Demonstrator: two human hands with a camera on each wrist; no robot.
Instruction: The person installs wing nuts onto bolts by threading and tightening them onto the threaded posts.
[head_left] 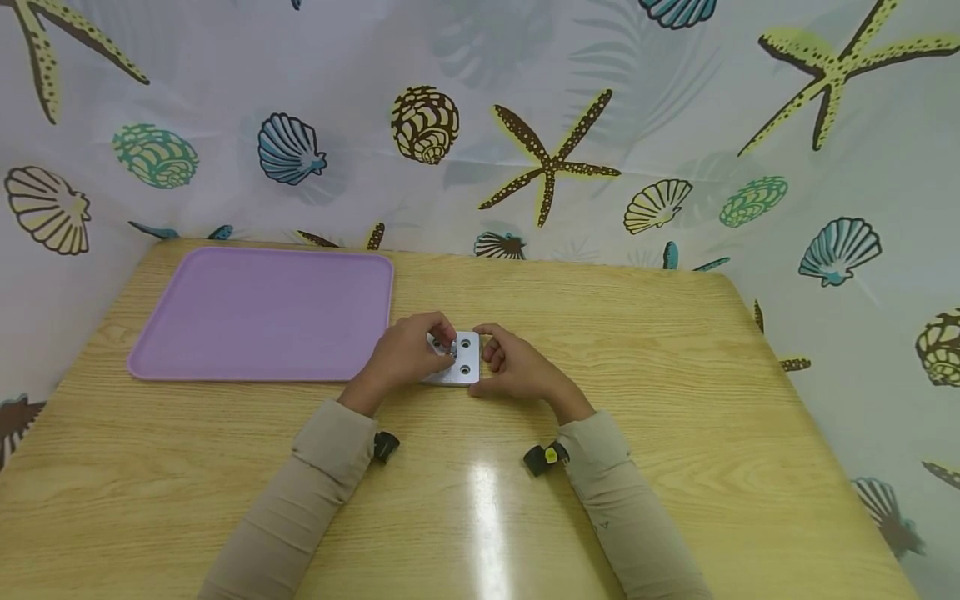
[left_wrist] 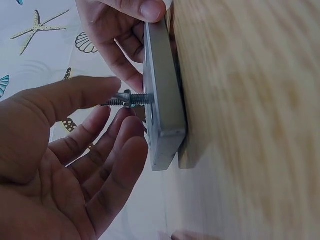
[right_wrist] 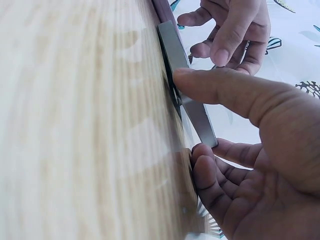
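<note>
A flat silver metal plate (head_left: 472, 357) with round holes lies on the wooden table in front of me. My left hand (head_left: 407, 350) pinches a threaded bolt (left_wrist: 141, 99) between thumb and fingers, its end at the plate's face. A hex nut (left_wrist: 128, 99) sits partway along the thread. My right hand (head_left: 521, 367) grips the plate's right end, thumb on the near edge and fingers at the far edge. In the right wrist view the bolt is mostly hidden behind the right thumb (right_wrist: 215, 87).
A purple tray (head_left: 281, 312) lies at the back left, its right rim close to my left hand. Black wrist straps (head_left: 386, 447) show by both sleeves. Behind the table hangs a white cloth (head_left: 345, 75) printed with shells and starfish.
</note>
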